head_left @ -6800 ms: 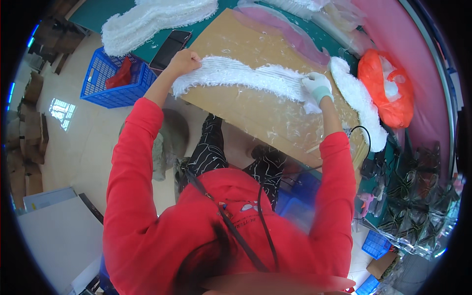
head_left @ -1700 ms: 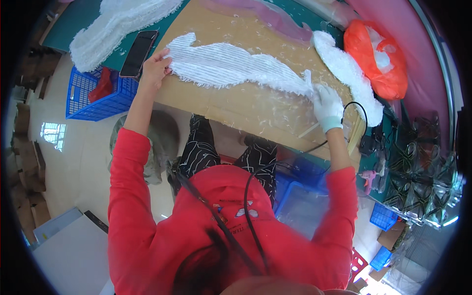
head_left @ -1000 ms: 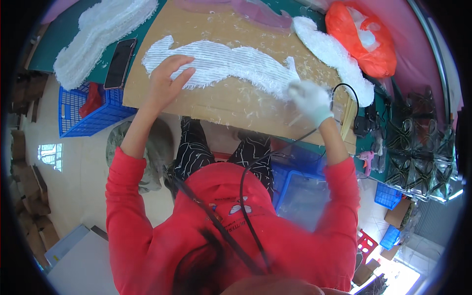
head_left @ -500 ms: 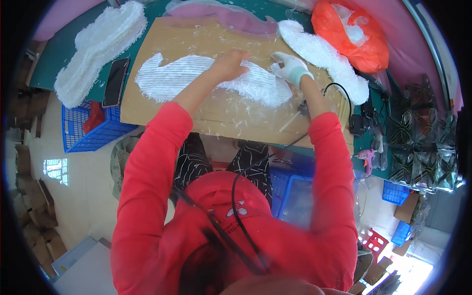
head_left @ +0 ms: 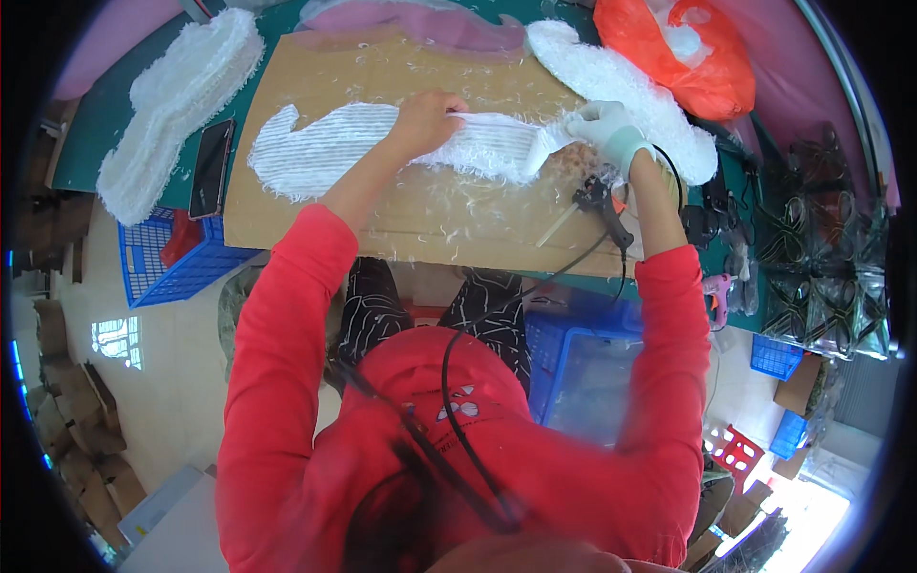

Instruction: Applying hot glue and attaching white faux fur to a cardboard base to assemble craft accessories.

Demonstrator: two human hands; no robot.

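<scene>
A striped white fabric piece [head_left: 325, 148] with shaggy fringe along its edges lies across the cardboard sheet [head_left: 334, 224]. My bare left hand [head_left: 430, 122] rests on the upper middle edge, its fingers closed on the fabric. My right hand [head_left: 609, 132], in a white glove, is closed on the right end, which is drawn up taut and narrowed toward it. Just below that hand is a black hot glue gun [head_left: 602, 202] with a pale glue stick and a cable. Part of the fabric lies hidden under my left hand.
Fluffy white pieces lie at left [head_left: 181, 115] and right [head_left: 626, 91]. A phone [head_left: 212, 170], an orange plastic bag [head_left: 673, 62], a purple shape under clear plastic [head_left: 411, 21] and a pink glue gun [head_left: 716, 294] surround the cardboard. A blue crate [head_left: 162, 258] stands below left. White fibres litter the cardboard.
My right hand has moved right and closed on the fabric's right end, which is now pulled up and stretched. My left hand has shifted slightly left. The black glue gun shows more fully.
</scene>
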